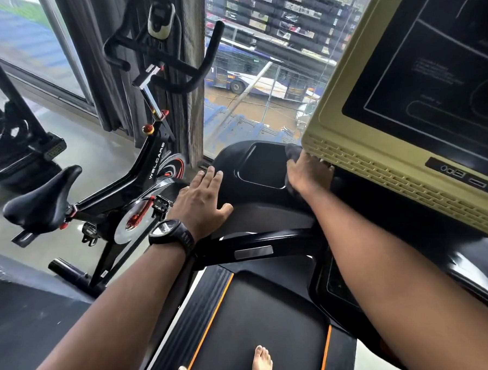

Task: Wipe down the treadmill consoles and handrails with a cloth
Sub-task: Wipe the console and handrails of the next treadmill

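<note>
I stand barefoot on a black treadmill belt (261, 319). Its console has a gold-framed dark screen (417, 71) at the upper right and a black tray deck (260, 167) below it. My left hand (202, 199), watch on the wrist, lies flat with straight fingers on the tray's left edge. My right hand (307, 173) grips a dark cloth (292, 151) and presses it onto the tray just under the screen's lower left corner; most of the cloth is hidden beneath the hand. A black handrail (254, 249) with a metal sensor plate runs across below my hands.
A black spin bike (141, 187) with red details stands close on the left. Behind it are a pillar (194, 74) and floor-to-ceiling windows over a street. Another black machine (14, 146) sits at far left on the grey floor.
</note>
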`<state>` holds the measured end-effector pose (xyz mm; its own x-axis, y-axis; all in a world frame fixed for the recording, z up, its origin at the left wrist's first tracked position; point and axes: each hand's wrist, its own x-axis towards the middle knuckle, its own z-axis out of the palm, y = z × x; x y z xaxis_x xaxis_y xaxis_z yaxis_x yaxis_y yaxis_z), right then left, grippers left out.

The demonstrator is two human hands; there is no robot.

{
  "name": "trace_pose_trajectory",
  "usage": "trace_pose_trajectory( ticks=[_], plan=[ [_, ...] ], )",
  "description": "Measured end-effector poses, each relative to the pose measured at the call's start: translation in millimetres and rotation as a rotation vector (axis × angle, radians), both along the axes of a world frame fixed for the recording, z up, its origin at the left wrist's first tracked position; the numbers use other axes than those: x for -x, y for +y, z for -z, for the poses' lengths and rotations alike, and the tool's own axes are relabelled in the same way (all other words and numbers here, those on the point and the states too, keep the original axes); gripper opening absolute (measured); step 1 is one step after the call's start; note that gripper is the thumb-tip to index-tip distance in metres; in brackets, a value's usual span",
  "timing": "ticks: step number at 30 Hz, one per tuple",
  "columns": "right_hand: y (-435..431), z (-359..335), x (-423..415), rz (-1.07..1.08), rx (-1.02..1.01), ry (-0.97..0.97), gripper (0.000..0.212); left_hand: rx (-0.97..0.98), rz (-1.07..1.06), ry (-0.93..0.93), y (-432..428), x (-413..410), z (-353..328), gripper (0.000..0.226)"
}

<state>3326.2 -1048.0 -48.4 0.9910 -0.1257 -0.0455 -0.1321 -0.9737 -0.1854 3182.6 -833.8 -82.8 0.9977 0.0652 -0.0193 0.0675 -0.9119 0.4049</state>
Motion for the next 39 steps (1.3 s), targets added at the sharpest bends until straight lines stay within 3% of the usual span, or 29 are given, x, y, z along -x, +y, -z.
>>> trace_pose_trajectory(
  ticks=[7,12,14,19,24,28,34,39],
  plan=[
    [-6,16,30,-0.213,0.112,-0.083,0.059,0.004,-0.001,-0.003,0,-1,0,0.08],
    [9,7,22,0.221,0.056,0.049,0.061,-0.004,0.002,0.004,-1,1,-1,0.08],
    [27,13,45,0.237,0.053,0.065,0.065,0.001,-0.004,0.007,0,-1,-1,0.08],
    [11,20,55,0.032,0.091,-0.019,0.061,0.021,0.009,0.025,1,-2,0,0.086],
    [19,11,44,0.321,0.013,0.071,0.063,0.009,0.015,0.033,1,-1,1,0.086],
    [35,28,74,0.159,0.077,-0.028,0.06,0.002,0.025,0.029,3,-3,3,0.083],
    [3,7,23,0.038,-0.007,0.003,0.054,-0.008,0.023,0.016,3,-2,4,0.081],
    [5,5,12,-0.129,-0.032,-0.08,0.045,-0.015,0.019,0.025,1,-2,2,0.081]
  ],
)
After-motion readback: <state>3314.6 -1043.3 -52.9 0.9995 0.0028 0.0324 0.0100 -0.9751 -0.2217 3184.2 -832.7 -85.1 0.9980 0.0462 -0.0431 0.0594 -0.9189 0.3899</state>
